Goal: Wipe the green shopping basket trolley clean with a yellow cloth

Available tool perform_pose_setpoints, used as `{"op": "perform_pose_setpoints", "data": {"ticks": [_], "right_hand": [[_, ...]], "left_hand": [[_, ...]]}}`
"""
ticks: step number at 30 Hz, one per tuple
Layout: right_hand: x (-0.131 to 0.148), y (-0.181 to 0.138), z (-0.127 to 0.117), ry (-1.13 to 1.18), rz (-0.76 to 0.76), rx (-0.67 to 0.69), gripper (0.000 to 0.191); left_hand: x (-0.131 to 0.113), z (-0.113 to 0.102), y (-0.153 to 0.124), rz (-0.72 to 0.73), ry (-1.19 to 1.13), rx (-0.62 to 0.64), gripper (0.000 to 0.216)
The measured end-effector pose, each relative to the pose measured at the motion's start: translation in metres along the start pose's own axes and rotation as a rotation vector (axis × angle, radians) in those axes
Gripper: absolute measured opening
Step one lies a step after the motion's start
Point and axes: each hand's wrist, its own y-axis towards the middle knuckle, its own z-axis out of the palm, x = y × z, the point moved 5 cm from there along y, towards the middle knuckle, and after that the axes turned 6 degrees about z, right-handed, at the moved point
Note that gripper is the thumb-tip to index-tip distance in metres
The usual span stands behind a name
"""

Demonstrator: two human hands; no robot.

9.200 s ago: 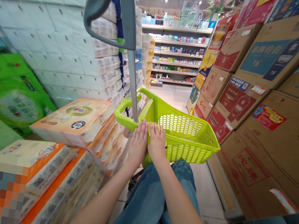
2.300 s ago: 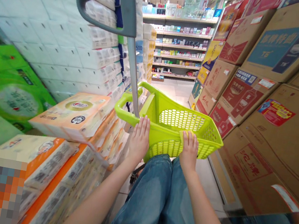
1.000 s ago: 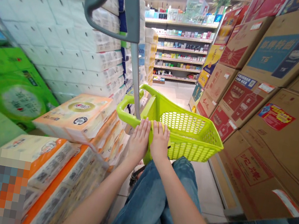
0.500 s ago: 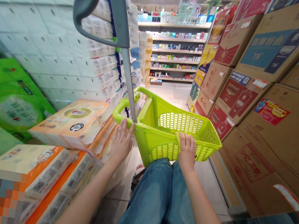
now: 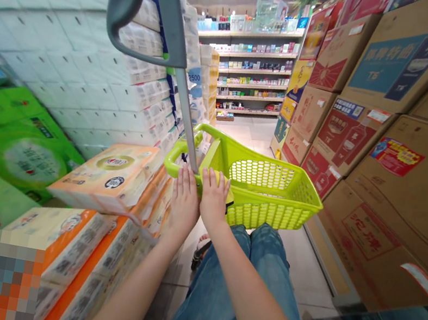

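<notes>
Filling the right side of the frame: tall stack of brown printed cardboard cartons (image 5: pixel 416 207), some with red or blue panels.
Upper left: wall of white plastic-wrapped packs (image 5: pixel 70 57) in stacked rows.
Upper centre: multi-tier shelving (image 5: pixel 244 36) lined with small coloured boxes.
Lower centre: the person's legs in faded blue denim jeans (image 5: pixel 210 297).
Centre: one lime-green plastic basket (image 5: pixel 259 209), elongated, with latticed walls and a looped end pointing left.
Left of centre: orange-and-white wrapped pack (image 5: pixel 103 176), lying flat near the basket's looped end.
Rising from that end towards upper left: grey D-shaped plastic handle (image 5: pixel 173 15) on a slim silver metal pole (image 5: pixel 186 116).
Left hand (image 5: pixel 185 204), centre: flat and extended, fingertips touching the basket's near rim beside the pole's foot.
Right hand (image 5: pixel 213 198), just beside the left: fingers nearly straight, bent over the near rim, holding a small yellow pad with a black edge (image 5: pixel 229 196) against it; thumb hidden.
</notes>
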Motion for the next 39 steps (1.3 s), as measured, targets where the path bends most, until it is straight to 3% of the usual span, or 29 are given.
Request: {"op": "perform_pose_setpoints", "data": {"ticks": [5, 10, 13, 16, 22, 26, 29, 32, 39], "right_hand": [[-0.049, -0.014, -0.001, -0.074, -0.08, -0.075, 0.069], [-0.137, -0.034, -0.013, -0.232, 0.022, -0.138, 0.071], [-0.166, -0.04, -0.019, -0.294, 0.091, -0.186, 0.07], [-0.151, -0.036, -0.017, -0.276, 0.15, -0.162, 0.073], [-0.034, -0.012, -0.001, -0.101, 0.068, 0.006, 0.082], [0.003, -0.004, 0.0, -0.029, 0.049, 0.032, 0.073], [-0.003, -0.007, 0.001, -0.029, -0.019, 0.007, 0.069], [-0.026, -0.014, 0.001, -0.062, -0.091, -0.041, 0.074], [-0.127, -0.035, -0.009, -0.235, 0.007, -0.15, 0.078]], "left_hand": [[0.001, 0.0, -0.001, 0.029, -0.011, 0.025, 0.076], [0.002, 0.002, -0.002, 0.029, -0.009, 0.034, 0.079], [0.002, 0.003, -0.002, 0.028, 0.007, 0.03, 0.08], [0.001, 0.004, -0.003, 0.028, 0.02, 0.023, 0.078], [0.002, 0.004, -0.002, -0.008, -0.007, 0.0, 0.069], [0.003, 0.003, -0.001, -0.027, -0.017, 0.016, 0.062], [0.001, 0.003, -0.001, -0.034, -0.025, 0.002, 0.062], [0.0, 0.003, -0.001, -0.041, -0.041, -0.016, 0.067], [0.001, 0.005, -0.003, -0.014, -0.05, 0.01, 0.081]]}}
